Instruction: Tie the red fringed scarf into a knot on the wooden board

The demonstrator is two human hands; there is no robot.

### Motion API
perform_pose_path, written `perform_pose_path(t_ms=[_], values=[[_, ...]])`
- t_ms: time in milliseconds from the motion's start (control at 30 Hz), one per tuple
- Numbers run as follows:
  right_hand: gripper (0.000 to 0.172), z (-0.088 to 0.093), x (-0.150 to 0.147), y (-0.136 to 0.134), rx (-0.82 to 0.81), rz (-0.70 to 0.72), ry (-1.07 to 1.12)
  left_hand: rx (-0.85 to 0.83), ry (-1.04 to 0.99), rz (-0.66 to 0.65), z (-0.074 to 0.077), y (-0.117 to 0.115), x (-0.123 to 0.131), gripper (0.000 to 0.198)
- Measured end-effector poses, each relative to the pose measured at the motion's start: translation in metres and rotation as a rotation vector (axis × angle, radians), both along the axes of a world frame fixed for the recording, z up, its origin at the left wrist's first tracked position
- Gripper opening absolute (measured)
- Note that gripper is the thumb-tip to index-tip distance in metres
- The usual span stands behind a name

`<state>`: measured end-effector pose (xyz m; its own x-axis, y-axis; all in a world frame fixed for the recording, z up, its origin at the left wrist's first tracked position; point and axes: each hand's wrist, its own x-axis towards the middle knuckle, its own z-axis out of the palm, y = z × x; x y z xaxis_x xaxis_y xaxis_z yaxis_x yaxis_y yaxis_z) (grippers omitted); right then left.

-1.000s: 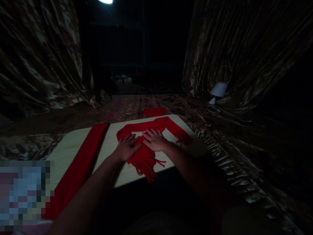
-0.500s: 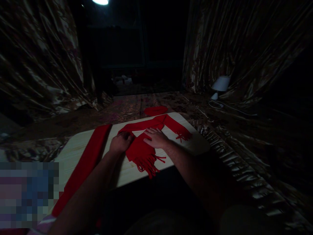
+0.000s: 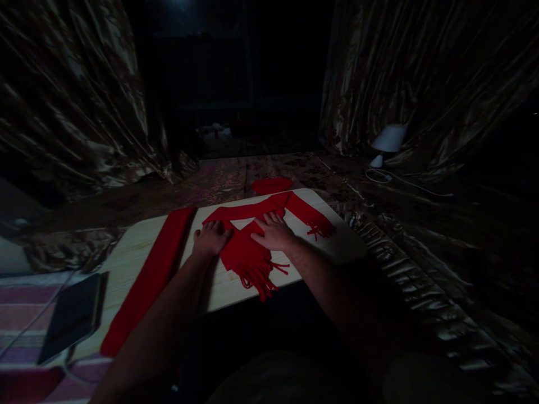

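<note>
The right hand (image 3: 274, 233) lies flat, fingers spread and palm down, on the folded middle of the scarf (image 3: 246, 255); that looks like a way to pin the layers so that the fold does not spring open. The left hand (image 3: 211, 240) sits just beside it at 9 o'clock, its fingers bent over the scarf's left edge; it is too dark to tell whether they pinch the cloth or only press it. The scarf lies mid-board. One end hangs toward 6 o'clock, with its fringe (image 3: 261, 275) near the board's front edge. The other runs along the far side and drops toward 3 o'clock, where it ends in a small tassel (image 3: 316, 229). The board (image 3: 227, 289) is pale wood, and its flat, firm face probably suits the pressing of cloth. At 9 o'clock from the hands a second red strip (image 3: 155, 269) lies straight from 12 to 7 o'clock, apart from the scarf. Beyond the board at 12 o'clock rests a small red oval (image 3: 272, 184). A dark slab (image 3: 71, 317) lies at 8 o'clock on a striped cloth (image 3: 25, 311). A white lamp (image 3: 388, 140) stands well off at 2 o'clock, its cable (image 3: 404, 182) trailing. Shiny drapes (image 3: 76, 101) hang all around.
</note>
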<state>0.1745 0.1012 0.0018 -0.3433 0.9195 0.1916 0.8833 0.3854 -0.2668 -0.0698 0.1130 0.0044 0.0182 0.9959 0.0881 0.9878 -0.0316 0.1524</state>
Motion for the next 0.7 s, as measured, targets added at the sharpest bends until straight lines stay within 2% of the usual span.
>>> perform_pose_path(t_ms=[133,300,400,500,600,700], values=[[0.086,-0.001,-0.001,0.002,0.035,-0.074,0.015,0.015,-0.042,0.011,0.003,-0.003,0.002,0.069],[0.081,0.001,-0.002,0.001,0.072,-0.119,-0.019,0.104,-0.090,0.004,0.009,-0.014,0.006,0.053],[0.077,0.002,-0.002,0.001,0.092,-0.109,-0.039,0.223,-0.109,0.162,0.021,-0.027,0.004,0.050],[0.075,-0.001,-0.002,0.002,0.111,-0.111,-0.054,0.334,-0.069,0.371,0.037,-0.038,-0.013,0.058],[0.075,-0.004,-0.001,0.004,0.131,-0.107,-0.062,0.278,-0.066,0.501,0.049,-0.044,-0.045,0.071],[0.074,-0.005,-0.001,0.005,0.149,-0.104,-0.076,0.166,-0.091,0.614,0.049,-0.046,-0.080,0.078]])
